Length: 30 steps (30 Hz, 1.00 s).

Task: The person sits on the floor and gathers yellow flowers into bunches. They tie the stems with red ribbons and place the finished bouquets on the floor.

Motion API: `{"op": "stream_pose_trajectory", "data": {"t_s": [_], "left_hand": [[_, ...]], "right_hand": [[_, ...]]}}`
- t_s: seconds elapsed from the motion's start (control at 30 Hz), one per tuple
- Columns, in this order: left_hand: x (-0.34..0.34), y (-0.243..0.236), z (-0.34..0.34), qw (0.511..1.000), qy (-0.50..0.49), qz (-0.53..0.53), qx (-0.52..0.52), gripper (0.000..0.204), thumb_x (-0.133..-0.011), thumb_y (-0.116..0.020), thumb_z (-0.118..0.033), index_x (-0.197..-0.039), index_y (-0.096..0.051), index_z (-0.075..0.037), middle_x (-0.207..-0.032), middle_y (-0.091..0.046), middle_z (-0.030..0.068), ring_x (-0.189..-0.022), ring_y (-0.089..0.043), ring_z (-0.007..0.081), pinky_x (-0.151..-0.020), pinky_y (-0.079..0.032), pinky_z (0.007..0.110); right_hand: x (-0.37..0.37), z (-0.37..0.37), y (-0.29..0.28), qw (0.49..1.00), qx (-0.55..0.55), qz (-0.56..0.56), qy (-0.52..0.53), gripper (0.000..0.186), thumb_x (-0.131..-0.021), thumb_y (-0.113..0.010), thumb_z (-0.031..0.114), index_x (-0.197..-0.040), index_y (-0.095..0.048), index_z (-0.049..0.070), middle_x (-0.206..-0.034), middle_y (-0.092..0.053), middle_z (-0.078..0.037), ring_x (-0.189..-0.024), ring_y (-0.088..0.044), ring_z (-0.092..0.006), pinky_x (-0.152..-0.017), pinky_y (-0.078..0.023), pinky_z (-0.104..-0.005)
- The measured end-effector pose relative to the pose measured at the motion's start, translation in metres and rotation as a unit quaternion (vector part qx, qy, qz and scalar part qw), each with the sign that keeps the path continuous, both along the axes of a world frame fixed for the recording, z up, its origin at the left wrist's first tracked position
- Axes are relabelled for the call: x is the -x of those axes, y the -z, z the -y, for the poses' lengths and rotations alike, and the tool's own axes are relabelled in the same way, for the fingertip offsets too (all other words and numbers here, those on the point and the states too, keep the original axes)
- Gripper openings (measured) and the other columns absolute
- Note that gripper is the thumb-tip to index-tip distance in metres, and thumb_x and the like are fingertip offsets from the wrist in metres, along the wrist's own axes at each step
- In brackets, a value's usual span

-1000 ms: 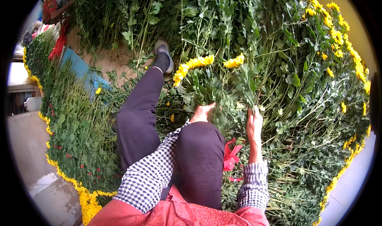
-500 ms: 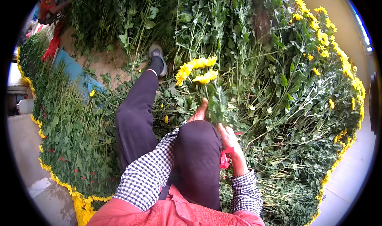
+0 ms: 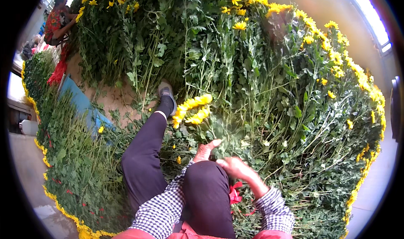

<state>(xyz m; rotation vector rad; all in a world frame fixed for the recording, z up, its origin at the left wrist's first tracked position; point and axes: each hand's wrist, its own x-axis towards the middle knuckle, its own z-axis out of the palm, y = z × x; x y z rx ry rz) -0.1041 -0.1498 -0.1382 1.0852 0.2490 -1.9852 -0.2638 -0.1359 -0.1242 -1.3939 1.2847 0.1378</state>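
Though in the left hand (by leafy stems), yellow flowers, heads beyond.

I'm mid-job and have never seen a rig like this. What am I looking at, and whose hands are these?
There's no machine, just a person working bare-handed; a fisheye camera on their head looks down. The left hand holds a bunch of yellow flowers; the right hand is close by, too blurred to tell its grip. Leafy stems surround them, red ribbon lies by the right knee, and a blue sheet shows at left. A second person is at upper left.
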Motion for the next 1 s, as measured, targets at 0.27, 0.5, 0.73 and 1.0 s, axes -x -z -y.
{"op": "stream_pose_trajectory", "data": {"t_s": [0.27, 0.5, 0.73, 1.0], "left_hand": [[-0.005, 0.044, 0.013, 0.985, 0.012, 0.169, 0.038, 0.044, -0.069, -0.084, -0.022, -0.106, -0.066, -0.006, -0.097, -0.066, 0.0007, -0.087, -0.058, 0.0134, -0.086, -0.046, 0.033], [-0.013, 0.060, 0.018, 0.984, 0.050, 0.171, 0.016, 0.047, -0.068, -0.083, -0.028, -0.107, -0.066, -0.006, -0.108, -0.064, 0.0027, -0.105, -0.053, 0.0150, -0.096, -0.038, 0.035], [-0.016, 0.038, 0.018, 0.988, -0.011, 0.156, 0.018, 0.046, -0.070, -0.082, -0.020, -0.109, -0.064, -0.004, -0.102, -0.065, 0.0021, -0.095, -0.058, 0.0156, -0.089, -0.045, 0.035], [-0.028, 0.071, 0.006, 0.985, -0.058, 0.160, 0.028, 0.051, -0.070, -0.082, -0.020, -0.113, -0.062, -0.005, -0.108, -0.063, 0.0020, -0.099, -0.055, 0.0155, -0.092, -0.043, 0.035]], "right_hand": [[0.049, 0.235, 0.077, 0.754, 0.560, -0.252, 0.234, 0.067, -0.081, -0.072, 0.037, -0.130, -0.042, 0.002, -0.122, -0.053, -0.018, -0.108, -0.055, -0.0335, -0.092, -0.047, -0.0456], [0.042, 0.272, 0.095, 0.839, 0.409, -0.178, 0.312, 0.042, -0.079, -0.063, 0.024, -0.115, -0.059, 0.003, -0.109, -0.058, -0.015, -0.101, -0.059, -0.0309, -0.090, -0.047, -0.0390], [-0.027, 0.271, 0.115, 0.851, 0.399, -0.162, 0.300, 0.115, -0.071, -0.072, 0.062, -0.146, -0.016, -0.004, -0.145, -0.032, -0.026, -0.127, -0.036, -0.0427, -0.108, -0.034, -0.0492], [-0.020, 0.284, 0.132, 0.831, 0.374, -0.261, 0.318, 0.085, -0.076, -0.064, 0.012, -0.146, -0.017, 0.001, -0.119, -0.054, -0.024, -0.096, -0.062, -0.0390, -0.088, -0.051, -0.0421]]}}
